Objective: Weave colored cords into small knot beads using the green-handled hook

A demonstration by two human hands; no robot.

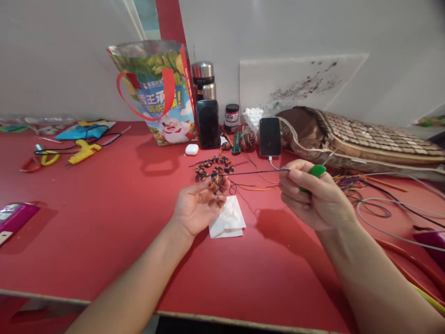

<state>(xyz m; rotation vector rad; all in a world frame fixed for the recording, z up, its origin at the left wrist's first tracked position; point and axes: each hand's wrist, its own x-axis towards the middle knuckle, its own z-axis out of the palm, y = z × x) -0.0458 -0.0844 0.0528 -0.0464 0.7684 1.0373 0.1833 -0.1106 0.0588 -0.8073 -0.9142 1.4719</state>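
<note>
My left hand (203,202) is closed, thumb and fingers pinching a small multicoloured knotted cord piece (216,180). From it a dark cord (255,173) runs taut to my right hand (311,195), whose thumb and forefinger grip its other end. A green-handled tool (317,171) is also tucked in my right hand; most of it is hidden by the fingers. Just behind my left hand lie several knotted cord pieces (227,162) in the same dark, orange and green colours. Loose orange cord ends (259,188) trail on the table between the hands.
Folded white paper (227,222) lies below my left hand on the red table (139,260). Behind stand a shopping bag (167,93), a black phone (207,124), another phone (270,137) and a jar (232,118). A yellow glue gun (84,152) lies left, a beaded cushion (375,139) right.
</note>
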